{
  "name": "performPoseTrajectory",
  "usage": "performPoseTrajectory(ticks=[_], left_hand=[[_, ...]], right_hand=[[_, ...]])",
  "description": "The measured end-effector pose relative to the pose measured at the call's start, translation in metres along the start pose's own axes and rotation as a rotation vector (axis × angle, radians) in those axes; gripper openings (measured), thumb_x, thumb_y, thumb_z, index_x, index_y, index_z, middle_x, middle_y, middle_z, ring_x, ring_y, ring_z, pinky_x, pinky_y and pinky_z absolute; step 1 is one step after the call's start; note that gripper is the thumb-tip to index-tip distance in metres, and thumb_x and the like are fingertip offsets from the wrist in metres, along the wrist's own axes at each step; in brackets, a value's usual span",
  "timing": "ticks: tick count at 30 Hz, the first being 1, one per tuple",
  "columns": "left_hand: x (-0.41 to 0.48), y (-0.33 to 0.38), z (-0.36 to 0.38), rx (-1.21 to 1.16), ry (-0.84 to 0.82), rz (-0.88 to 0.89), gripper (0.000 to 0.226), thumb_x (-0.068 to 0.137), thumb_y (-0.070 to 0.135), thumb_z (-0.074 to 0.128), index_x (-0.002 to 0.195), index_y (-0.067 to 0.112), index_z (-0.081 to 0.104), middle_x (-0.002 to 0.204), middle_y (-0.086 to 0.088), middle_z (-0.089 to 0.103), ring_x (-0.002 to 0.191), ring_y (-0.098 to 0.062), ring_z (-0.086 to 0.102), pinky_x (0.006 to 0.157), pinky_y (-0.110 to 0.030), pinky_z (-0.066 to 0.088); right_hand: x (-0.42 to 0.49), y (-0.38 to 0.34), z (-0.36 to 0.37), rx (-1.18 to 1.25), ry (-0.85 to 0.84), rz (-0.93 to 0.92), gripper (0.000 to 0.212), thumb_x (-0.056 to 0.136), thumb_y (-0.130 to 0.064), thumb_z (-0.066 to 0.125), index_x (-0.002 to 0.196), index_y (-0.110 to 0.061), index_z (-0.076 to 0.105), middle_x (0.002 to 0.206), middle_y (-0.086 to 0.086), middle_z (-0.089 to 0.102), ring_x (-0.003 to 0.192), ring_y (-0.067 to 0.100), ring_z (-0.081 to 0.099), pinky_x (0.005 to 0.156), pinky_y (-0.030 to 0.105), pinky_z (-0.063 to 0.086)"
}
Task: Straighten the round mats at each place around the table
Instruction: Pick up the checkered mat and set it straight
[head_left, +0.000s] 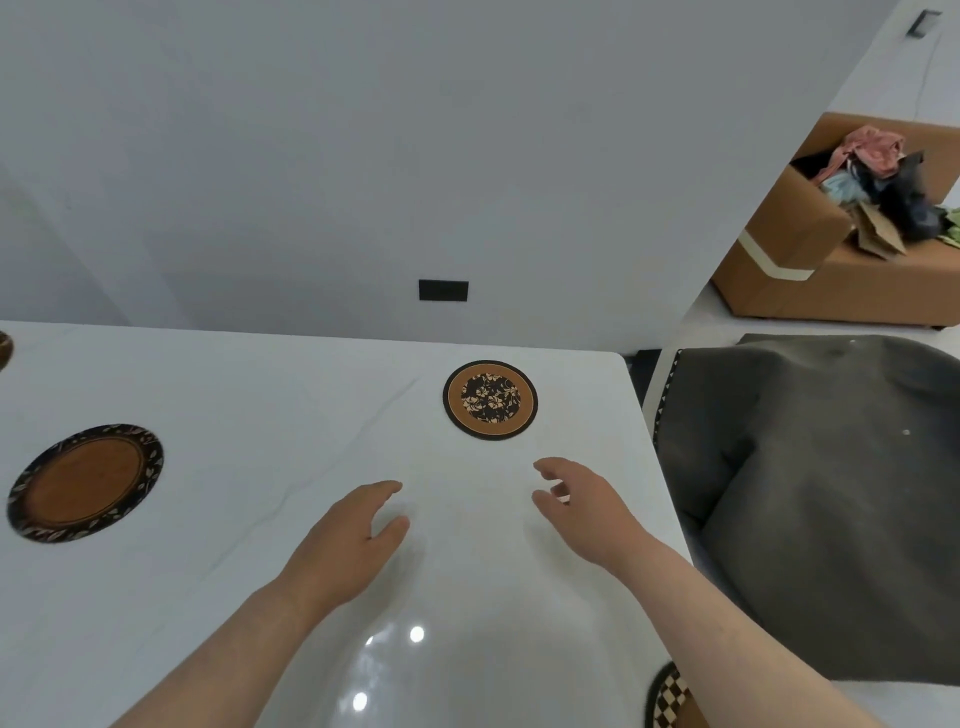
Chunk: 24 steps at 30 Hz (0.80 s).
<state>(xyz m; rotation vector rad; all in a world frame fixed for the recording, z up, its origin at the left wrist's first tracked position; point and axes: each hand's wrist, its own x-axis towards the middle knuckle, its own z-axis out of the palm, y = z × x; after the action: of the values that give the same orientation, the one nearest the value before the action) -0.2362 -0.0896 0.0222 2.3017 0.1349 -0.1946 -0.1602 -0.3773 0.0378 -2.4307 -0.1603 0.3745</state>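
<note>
A round mat with a dark flowered centre and tan ring (490, 399) lies near the far right corner of the white table (260, 395). A larger brown mat with a leaf-patterned black rim (84, 483) lies at the left. A checkered mat (666, 696) peeks out at the near right edge, partly hidden by my right forearm. A sliver of another mat (4, 349) shows at the far left edge. My left hand (347, 538) and my right hand (584, 506) hover over the table just short of the flowered mat, fingers apart, holding nothing.
A dark grey padded chair (810, 499) stands close against the table's right edge. Behind it a tan sofa (810, 260) carries a heap of clothes (883, 182). A white wall with a black socket plate (443, 290) runs along the table's far side.
</note>
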Motion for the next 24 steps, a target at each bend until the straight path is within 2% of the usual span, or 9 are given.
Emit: performPoseTrajectory(ticks=[4,6,12,24], left_hand=[[-0.031,0.001,0.0,0.147,-0.062,0.05,0.046,0.093,0.041,0.051,0.137,0.032,0.043,0.141,0.017,0.044,0.125,-0.004,0.042,0.098,-0.022,0.036],[-0.047,0.005,-0.002,0.235,-0.095,0.074,0.049,0.093,0.041,0.05,0.14,0.032,0.04,0.145,0.017,0.04,0.13,-0.007,0.039,0.102,-0.024,0.036],[-0.085,0.021,-0.01,0.408,-0.099,0.161,0.05,0.094,0.044,0.046,0.142,0.03,0.04,0.149,0.013,0.038,0.135,-0.01,0.034,0.107,-0.024,0.028],[-0.126,0.055,0.029,0.515,-0.09,0.225,0.048,0.094,0.042,0.046,0.14,0.029,0.042,0.146,0.012,0.042,0.133,-0.011,0.037,0.105,-0.025,0.031]], right_hand=[[-0.048,-0.002,0.004,-0.079,-0.033,-0.031,0.046,0.094,-0.035,0.053,0.138,-0.034,0.042,0.14,-0.014,0.045,0.125,0.009,0.044,0.105,0.026,0.035],[-0.074,-0.001,0.0,-0.141,-0.026,-0.041,0.046,0.095,-0.034,0.051,0.14,-0.033,0.039,0.144,-0.014,0.042,0.129,0.01,0.04,0.108,0.026,0.031],[-0.143,0.006,-0.024,-0.335,-0.012,-0.037,0.047,0.098,-0.035,0.043,0.144,-0.032,0.034,0.15,-0.012,0.036,0.137,0.011,0.031,0.113,0.028,0.022],[-0.205,0.052,-0.069,-0.5,0.029,-0.115,0.044,0.096,-0.026,0.043,0.14,-0.033,0.041,0.141,-0.01,0.047,0.13,0.016,0.04,0.106,0.031,0.032]])
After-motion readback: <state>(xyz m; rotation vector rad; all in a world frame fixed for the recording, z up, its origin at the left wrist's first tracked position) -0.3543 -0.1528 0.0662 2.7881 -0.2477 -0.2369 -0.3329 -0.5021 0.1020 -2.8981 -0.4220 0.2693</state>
